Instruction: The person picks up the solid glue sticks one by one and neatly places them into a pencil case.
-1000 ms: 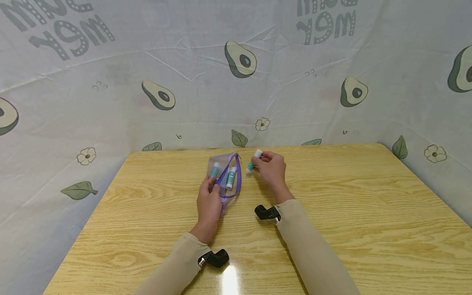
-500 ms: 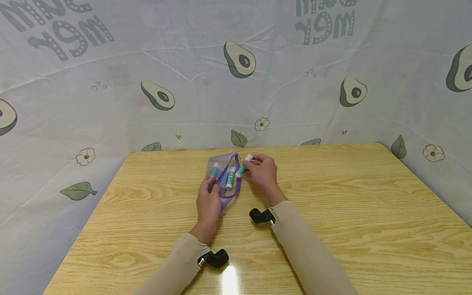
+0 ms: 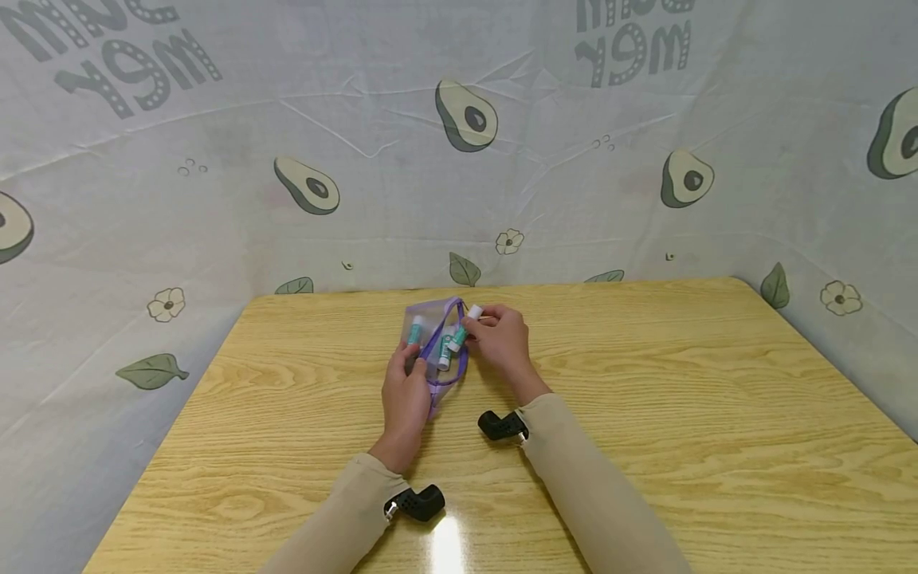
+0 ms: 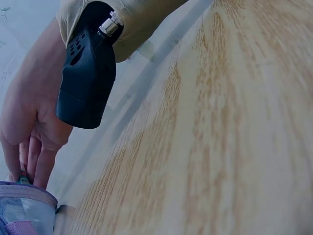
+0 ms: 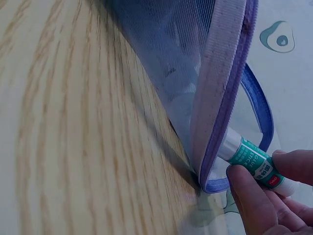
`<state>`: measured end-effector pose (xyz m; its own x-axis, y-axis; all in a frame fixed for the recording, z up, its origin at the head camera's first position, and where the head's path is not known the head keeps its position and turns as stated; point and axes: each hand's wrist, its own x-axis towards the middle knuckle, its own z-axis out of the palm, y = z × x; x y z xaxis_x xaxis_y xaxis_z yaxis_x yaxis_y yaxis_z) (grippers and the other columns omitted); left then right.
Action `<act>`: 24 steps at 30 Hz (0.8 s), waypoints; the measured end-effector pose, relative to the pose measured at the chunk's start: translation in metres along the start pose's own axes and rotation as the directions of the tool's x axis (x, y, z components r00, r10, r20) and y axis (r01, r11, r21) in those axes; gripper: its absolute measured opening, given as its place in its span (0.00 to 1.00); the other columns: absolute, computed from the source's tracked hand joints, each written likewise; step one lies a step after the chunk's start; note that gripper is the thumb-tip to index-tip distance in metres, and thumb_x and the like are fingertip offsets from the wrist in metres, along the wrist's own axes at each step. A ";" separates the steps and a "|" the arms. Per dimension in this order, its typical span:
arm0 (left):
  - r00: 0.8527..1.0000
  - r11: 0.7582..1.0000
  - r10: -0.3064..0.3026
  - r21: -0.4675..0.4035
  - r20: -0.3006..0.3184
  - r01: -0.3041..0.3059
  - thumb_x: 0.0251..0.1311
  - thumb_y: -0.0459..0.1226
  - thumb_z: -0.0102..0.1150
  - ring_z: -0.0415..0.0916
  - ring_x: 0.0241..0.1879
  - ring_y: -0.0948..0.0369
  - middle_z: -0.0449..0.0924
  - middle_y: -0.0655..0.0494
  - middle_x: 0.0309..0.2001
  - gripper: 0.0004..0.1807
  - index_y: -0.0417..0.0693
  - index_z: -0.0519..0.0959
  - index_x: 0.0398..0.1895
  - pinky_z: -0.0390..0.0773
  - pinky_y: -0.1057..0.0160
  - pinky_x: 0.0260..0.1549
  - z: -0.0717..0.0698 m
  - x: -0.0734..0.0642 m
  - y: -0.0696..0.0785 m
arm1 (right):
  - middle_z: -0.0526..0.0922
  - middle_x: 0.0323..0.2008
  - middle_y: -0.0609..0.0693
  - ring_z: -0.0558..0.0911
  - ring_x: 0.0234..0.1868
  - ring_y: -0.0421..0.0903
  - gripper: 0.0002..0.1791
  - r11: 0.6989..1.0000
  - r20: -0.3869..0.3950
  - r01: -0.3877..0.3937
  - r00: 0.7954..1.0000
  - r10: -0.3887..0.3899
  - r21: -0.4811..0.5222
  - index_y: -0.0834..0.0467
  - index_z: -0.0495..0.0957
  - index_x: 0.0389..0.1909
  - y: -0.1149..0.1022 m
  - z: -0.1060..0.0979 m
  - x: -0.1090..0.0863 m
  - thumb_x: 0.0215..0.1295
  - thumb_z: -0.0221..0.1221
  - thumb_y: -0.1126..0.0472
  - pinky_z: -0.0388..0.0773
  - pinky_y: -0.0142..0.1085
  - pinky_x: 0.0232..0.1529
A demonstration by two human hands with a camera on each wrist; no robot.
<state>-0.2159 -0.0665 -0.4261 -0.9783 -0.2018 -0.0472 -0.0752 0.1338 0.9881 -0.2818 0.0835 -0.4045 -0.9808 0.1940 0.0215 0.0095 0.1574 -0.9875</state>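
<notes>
My left hand [image 3: 406, 395] grips the left side of a see-through mesh zipper pouch [image 3: 430, 307] with purple edging, its mouth spread apart. Inside lie a glue stick [image 3: 415, 330], seen through the mesh, and another glue stick [image 3: 444, 360] visible at the opening. Between thumb and fingers, my right hand [image 3: 504, 341] pinches a green-and-white glue stick [image 5: 255, 164], tilted, its lower end within the pouch's mouth. In the left wrist view, the right hand [image 4: 36, 117] is above the pouch rim [image 4: 29, 192], and its glue stick is mostly hidden.
Both hands work over a wood-grain table [image 3: 681, 414]. A pale cloth [image 3: 574, 199] printed with avocados hangs behind it and at the sides. Black wrist cameras [image 3: 418, 504] jut from both sleeves.
My right hand has moved left and slightly toward me, bringing its glue stick from beside the pouch into the mouth. The left hand and pouch have stayed nearly still.
</notes>
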 end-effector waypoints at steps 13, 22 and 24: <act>1.000 1.000 -0.001 0.024 0.005 0.001 0.74 0.43 0.42 0.48 0.77 0.54 0.50 0.60 0.79 0.24 0.49 0.67 0.70 0.58 0.47 0.72 0.000 0.000 0.000 | 0.86 0.45 0.65 0.89 0.35 0.52 0.20 0.995 0.059 -0.061 0.997 0.056 0.085 0.67 0.75 0.53 -0.003 0.009 -0.004 0.63 0.65 0.63 0.86 0.38 0.36; 1.000 1.000 -0.001 0.006 0.003 0.001 0.74 0.41 0.42 0.46 0.78 0.54 0.50 0.59 0.79 0.24 0.49 0.67 0.71 0.54 0.47 0.74 0.000 0.001 0.002 | 0.85 0.45 0.65 0.88 0.35 0.48 0.19 0.980 0.087 -0.146 0.987 0.135 0.135 0.68 0.76 0.53 -0.004 0.016 -0.008 0.63 0.65 0.65 0.85 0.42 0.41; 1.000 1.000 -0.003 0.003 0.002 0.003 0.74 0.41 0.42 0.46 0.78 0.53 0.50 0.59 0.79 0.24 0.49 0.67 0.71 0.54 0.47 0.74 0.000 0.001 0.002 | 0.86 0.45 0.64 0.88 0.35 0.48 0.20 0.981 0.079 -0.147 0.987 0.138 0.130 0.68 0.76 0.53 -0.005 0.017 -0.010 0.63 0.65 0.65 0.85 0.42 0.41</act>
<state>-0.2168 -0.0665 -0.4243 -0.9785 -0.2001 -0.0500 -0.0784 0.1366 0.9875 -0.2757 0.0645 -0.4025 -0.9824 0.1365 -0.1275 0.1287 0.0001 -0.9917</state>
